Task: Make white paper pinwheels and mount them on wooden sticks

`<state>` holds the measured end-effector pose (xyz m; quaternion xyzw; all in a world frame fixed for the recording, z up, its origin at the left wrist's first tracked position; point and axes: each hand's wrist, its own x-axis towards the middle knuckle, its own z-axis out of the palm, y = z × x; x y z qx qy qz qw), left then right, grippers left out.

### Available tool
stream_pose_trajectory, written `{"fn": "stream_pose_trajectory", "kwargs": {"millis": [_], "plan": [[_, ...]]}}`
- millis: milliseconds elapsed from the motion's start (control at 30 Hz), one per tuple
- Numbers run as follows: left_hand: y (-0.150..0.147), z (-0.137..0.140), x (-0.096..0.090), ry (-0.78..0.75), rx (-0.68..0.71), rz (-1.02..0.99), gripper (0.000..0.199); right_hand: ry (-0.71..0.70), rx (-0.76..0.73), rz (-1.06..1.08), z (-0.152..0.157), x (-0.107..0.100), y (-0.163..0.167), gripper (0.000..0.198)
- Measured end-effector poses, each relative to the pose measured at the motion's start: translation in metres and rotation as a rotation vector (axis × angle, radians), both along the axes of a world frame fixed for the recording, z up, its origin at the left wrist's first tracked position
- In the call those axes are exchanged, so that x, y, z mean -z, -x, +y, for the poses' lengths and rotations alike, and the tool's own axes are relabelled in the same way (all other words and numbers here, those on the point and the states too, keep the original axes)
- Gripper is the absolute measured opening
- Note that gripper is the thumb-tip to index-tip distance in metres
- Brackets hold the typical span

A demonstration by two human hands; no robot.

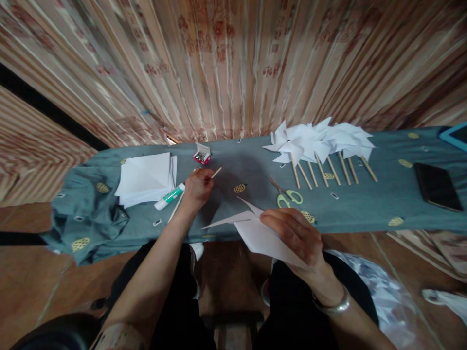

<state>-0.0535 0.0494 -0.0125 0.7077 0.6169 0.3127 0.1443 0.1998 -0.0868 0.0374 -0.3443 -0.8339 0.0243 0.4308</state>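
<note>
My left hand is closed around a thin wooden stick, whose tip pokes out to the right of the fingers. Beside that wrist lies a glue stick with a green label, and another stick rests partly under the forearm. In my right hand is a white paper pinwheel, pinched by the fingers, its pointed blades spreading left over the table's front edge. Green-handled scissors lie just beyond this hand. A small open box of pins stands behind my left hand.
A stack of white paper lies at the left of the cloth-covered table. Several finished pinwheels on sticks overlap at the back right. A dark phone and a blue-edged device are at far right. A curtain hangs behind.
</note>
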Motion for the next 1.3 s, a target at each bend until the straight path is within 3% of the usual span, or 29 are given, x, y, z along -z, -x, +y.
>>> {"fn": "stream_pose_trajectory", "kwargs": {"millis": [100, 200, 367, 467, 600, 1000, 1300], "plan": [[-0.012, -0.018, -0.013, 0.064, 0.033, -0.38, 0.018, 0.014, -0.014, 0.009, 0.0, 0.004, 0.001, 0.035], [-0.026, -0.042, -0.027, 0.288, 0.146, -0.755, 0.02, 0.053, -0.05, 0.057, 0.0, 0.006, 0.006, 0.032], [-0.04, -0.073, -0.048, 0.63, 0.292, -1.033, 0.03, 0.106, -0.025, 0.115, 0.0, 0.002, 0.013, 0.027], [-0.044, -0.082, -0.054, 0.753, 0.295, -1.102, 0.032, 0.135, -0.003, 0.13, 0.0, -0.002, 0.014, 0.022], [-0.048, -0.087, -0.058, 0.81, 0.252, -1.154, 0.034, 0.123, 0.021, 0.162, -0.001, -0.008, 0.017, 0.018], [-0.048, -0.093, -0.061, 0.839, 0.226, -1.106, 0.034, 0.092, 0.036, 0.195, -0.001, -0.014, 0.02, 0.018], [-0.04, -0.095, -0.06, 0.735, 0.372, -0.961, 0.025, 0.071, 0.043, 0.169, 0.0, -0.018, 0.019, 0.016]]}}
